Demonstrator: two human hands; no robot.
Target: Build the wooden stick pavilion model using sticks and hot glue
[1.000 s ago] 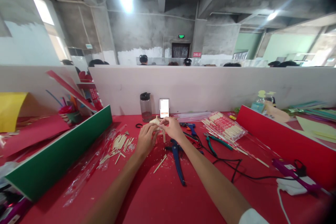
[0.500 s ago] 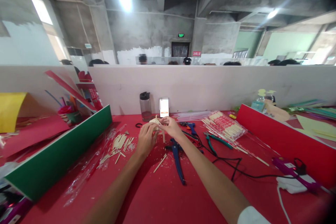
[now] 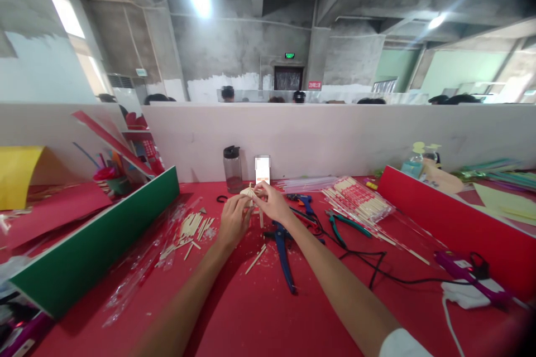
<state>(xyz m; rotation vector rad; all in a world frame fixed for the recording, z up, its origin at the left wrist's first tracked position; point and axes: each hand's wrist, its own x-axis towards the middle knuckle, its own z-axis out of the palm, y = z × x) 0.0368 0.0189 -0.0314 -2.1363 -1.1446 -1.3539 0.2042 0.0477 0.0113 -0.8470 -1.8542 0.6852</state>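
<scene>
Between my hands is a small cone-topped model made of pale wooden sticks (image 3: pixel 248 192), partly covered by my fingers. My left hand (image 3: pixel 234 216) is closed on its near left side. From the right, my right hand (image 3: pixel 270 201) pinches at its upper right side, fingertips close to those of the left. Just below my right hand lies a blue-handled cutter (image 3: pixel 283 256). Loose cut sticks (image 3: pixel 191 227) lie in a pile left of my left hand, and a couple more sticks (image 3: pixel 255 260) lie in front.
Behind the hands stand a dark-lidded bottle (image 3: pixel 232 170) and a lit phone (image 3: pixel 262 169). To the right are a blue glue gun (image 3: pixel 305 202), green-handled pliers (image 3: pixel 347 225), packed sticks (image 3: pixel 360 199) and a black cable (image 3: pixel 402 278). Green (image 3: pixel 100 240) and red (image 3: pixel 452 228) boards flank the table.
My right hand has risen very slightly at the stick model. The left hand keeps its hold, and the things on the table stay where they were.
</scene>
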